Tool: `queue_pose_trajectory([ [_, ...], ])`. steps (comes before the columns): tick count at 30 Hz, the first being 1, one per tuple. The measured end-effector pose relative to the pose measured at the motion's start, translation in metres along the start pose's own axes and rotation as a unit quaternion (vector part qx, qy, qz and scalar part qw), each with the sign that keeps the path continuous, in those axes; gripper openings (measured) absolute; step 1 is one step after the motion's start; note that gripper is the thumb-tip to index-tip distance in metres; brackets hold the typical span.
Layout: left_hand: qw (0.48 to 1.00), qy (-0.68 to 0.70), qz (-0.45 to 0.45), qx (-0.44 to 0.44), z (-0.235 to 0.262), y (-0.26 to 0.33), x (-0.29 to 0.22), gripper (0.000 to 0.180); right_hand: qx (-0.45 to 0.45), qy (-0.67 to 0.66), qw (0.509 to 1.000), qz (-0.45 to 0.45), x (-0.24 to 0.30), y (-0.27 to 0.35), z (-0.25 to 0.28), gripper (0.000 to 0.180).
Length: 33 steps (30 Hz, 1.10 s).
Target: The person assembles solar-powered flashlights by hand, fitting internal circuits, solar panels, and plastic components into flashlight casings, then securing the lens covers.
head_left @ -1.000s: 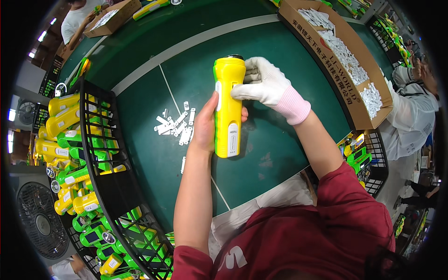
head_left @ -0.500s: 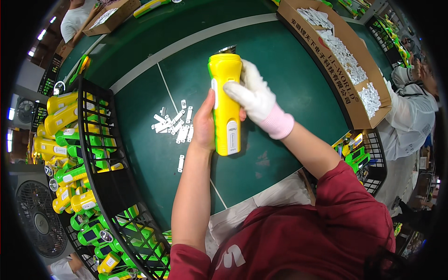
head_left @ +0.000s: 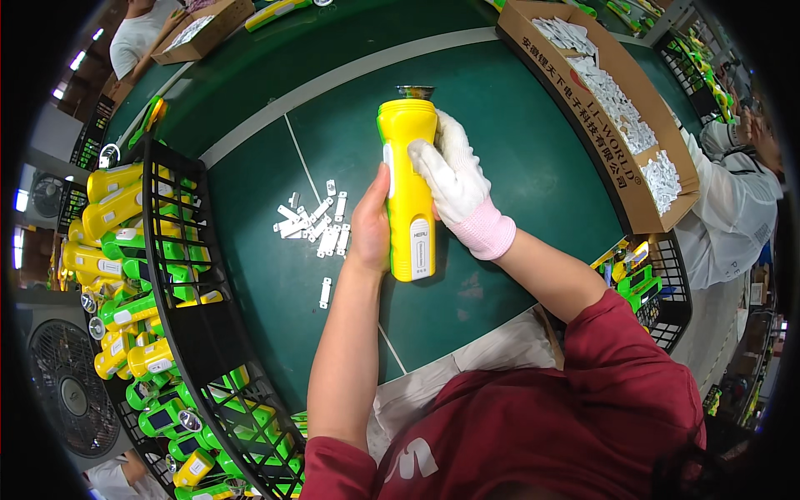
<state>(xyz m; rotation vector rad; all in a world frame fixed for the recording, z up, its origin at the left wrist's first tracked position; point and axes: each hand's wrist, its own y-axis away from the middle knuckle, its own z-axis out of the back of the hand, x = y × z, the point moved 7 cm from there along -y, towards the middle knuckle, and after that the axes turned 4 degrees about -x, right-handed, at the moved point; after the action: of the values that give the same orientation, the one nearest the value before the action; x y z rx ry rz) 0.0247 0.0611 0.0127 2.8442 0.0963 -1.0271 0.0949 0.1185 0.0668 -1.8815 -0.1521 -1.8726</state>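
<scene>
Over the green tabletop I hold a yellow and green flashlight point(head_left: 403, 192), its head end pointing away from me. A shiny reflector cup point(head_left: 416, 92) sticks out at that end, seemingly loose from the body. Bare, my left hand point(head_left: 372, 221) wraps the flashlight's left side, with the thumb along the edge. My right hand point(head_left: 454, 175), in a white glove with a pink cuff, grips the right side, thumb across the front. Its other fingers are partly hidden behind the body. Left of my hands, several small white plastic pieces point(head_left: 312, 223) lie scattered, one of them closer to me.
A black crate point(head_left: 187, 312) full of yellow and green flashlights stands at the left. At the far right is a long cardboard box point(head_left: 575, 100) of white pieces, with another black crate point(head_left: 671, 292) below it. Other people point(head_left: 733, 200) are at the sides.
The flashlight has shifted slightly right and turned a little in my hands. The reflector cup shows more fully beyond its head. Both hands keep their hold.
</scene>
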Motion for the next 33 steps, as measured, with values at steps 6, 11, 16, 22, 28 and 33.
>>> queue_pose_trajectory([
  [6,1.0,0.019,-0.007,0.004,0.001,-0.001,0.004,0.045,-0.007,-0.044,0.998,-0.052,-0.006,-0.002,0.0,0.046],
  [11,0.993,0.113,0.017,-0.031,-0.003,-0.001,0.006,0.045,0.073,-0.059,0.99,-0.101,-0.025,-0.006,-0.002,0.046],
  [16,0.997,-0.003,0.061,0.045,-0.023,0.008,0.01,0.054,0.212,-0.194,0.935,-0.208,-0.018,-0.006,-0.002,0.04],
  [22,0.983,-0.053,0.125,0.124,-0.028,0.014,0.02,0.059,0.23,-0.194,0.902,-0.311,-0.008,0.003,0.008,0.031],
  [28,0.986,-0.056,0.118,0.107,-0.024,0.01,0.02,0.059,0.198,-0.168,0.933,-0.25,-0.006,0.002,0.012,0.022],
  [33,0.989,-0.059,0.101,0.094,-0.023,0.008,0.021,0.057,0.228,-0.216,0.912,-0.264,-0.015,-0.001,0.009,0.021],
])
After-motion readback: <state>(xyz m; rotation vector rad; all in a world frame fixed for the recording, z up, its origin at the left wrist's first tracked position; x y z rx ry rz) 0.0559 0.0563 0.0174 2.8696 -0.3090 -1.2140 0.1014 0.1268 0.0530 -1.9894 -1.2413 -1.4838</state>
